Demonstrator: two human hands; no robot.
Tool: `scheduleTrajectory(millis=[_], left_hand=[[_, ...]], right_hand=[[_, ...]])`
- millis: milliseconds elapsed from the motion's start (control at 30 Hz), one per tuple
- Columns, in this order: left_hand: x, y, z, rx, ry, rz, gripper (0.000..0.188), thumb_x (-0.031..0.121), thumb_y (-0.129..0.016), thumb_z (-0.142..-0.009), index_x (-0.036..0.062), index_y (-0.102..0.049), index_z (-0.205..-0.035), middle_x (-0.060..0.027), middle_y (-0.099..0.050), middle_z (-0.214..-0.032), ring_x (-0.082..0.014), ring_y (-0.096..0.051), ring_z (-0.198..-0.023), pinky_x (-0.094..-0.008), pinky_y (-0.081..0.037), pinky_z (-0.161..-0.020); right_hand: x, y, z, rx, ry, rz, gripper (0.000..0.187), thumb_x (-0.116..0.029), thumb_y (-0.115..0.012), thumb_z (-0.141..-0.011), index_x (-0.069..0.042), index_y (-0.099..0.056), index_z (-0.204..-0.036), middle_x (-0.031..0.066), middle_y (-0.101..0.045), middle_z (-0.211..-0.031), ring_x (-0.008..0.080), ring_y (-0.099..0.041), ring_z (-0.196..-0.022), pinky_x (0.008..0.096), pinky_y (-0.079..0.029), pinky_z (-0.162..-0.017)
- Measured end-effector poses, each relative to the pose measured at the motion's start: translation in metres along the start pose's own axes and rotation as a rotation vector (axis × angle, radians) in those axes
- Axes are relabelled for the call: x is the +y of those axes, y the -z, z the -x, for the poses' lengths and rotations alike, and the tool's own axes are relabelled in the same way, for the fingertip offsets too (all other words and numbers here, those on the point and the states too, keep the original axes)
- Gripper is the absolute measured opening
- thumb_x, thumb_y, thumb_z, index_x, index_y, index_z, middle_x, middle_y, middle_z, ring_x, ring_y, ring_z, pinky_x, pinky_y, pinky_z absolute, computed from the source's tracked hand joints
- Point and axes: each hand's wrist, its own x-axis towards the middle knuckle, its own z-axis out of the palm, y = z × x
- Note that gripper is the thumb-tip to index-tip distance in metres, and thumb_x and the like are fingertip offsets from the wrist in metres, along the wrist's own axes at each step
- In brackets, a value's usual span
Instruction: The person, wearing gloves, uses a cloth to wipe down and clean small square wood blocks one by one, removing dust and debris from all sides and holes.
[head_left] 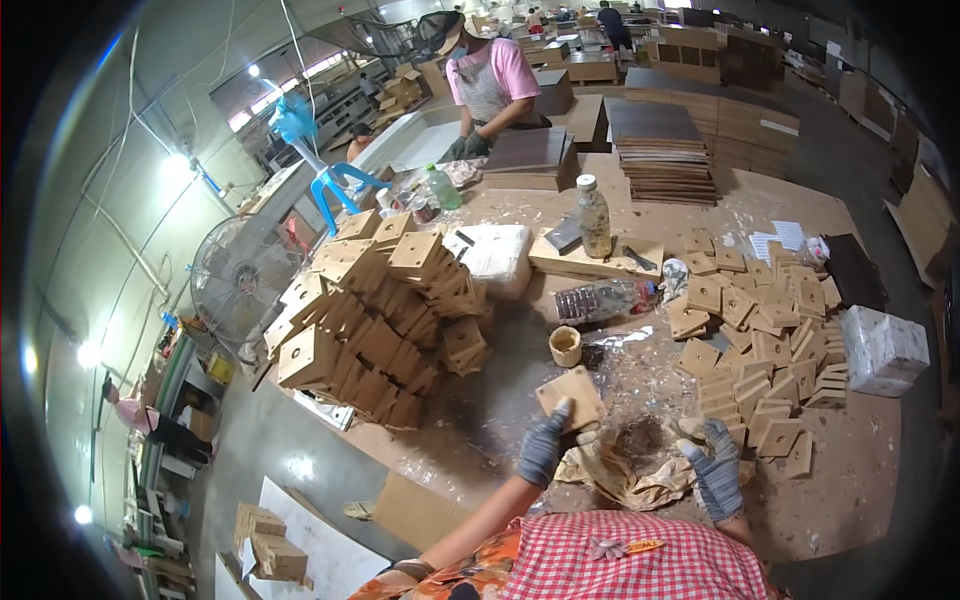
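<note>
My left hand [545, 450], in a grey glove with pale fingertips, grips a square wooden block [574, 390] with small holes near its corners. My right hand [714, 468], gloved alike, is to the right of a crumpled tan cloth [625, 480]. Its fingers are curled inward, and what they hold, if anything, is too small to make out. Between my hands, by the cloth, lies a heap of small dark pieces [642, 440]. Just beyond the held block stands a small tan cup [565, 346].
Stacked wooden blocks [370, 330] rise at the left; more blocks [765, 335] are piled at right. A plastic bottle [600, 301] lies mid-table, near an upright bottle [594, 222] and a white wrapped package [498, 258]. Across the table, another person [490, 85] works beside dark panels [660, 150].
</note>
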Motion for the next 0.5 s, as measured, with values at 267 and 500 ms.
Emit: scheduleTrajectory(millis=[267, 500], left_hand=[[0.016, 0.109, -0.064, 0.258, -0.035, 0.251, 0.028, 0.017, -0.062, -0.087, -0.0005, -0.053, -0.107, -0.0122, -0.061, -0.085, -0.0235, -0.059, -0.064, -0.0341, -0.053, -0.058], [0.091, 0.172, -0.124, 0.356, -0.038, 0.08, 0.017, 0.016, -0.061, -0.085, 0.0026, -0.061, -0.095, -0.0081, -0.063, -0.082, -0.0208, -0.06, -0.069, -0.0345, -0.052, -0.067]], right_hand=[[-0.001, -0.002, 0.017, -0.188, -0.086, 0.08, 0.027, -0.011, -0.069, -0.079, -0.002, -0.061, -0.103, 0.0074, -0.061, -0.103, 0.0185, -0.057, -0.097, 0.0312, -0.045, -0.088], [0.015, 0.006, 0.015, -0.22, 0.153, 0.218, 0.037, -0.018, -0.069, -0.078, -0.003, -0.061, -0.111, 0.0108, -0.057, -0.107, 0.0241, -0.054, -0.101, 0.0346, -0.043, -0.088]])
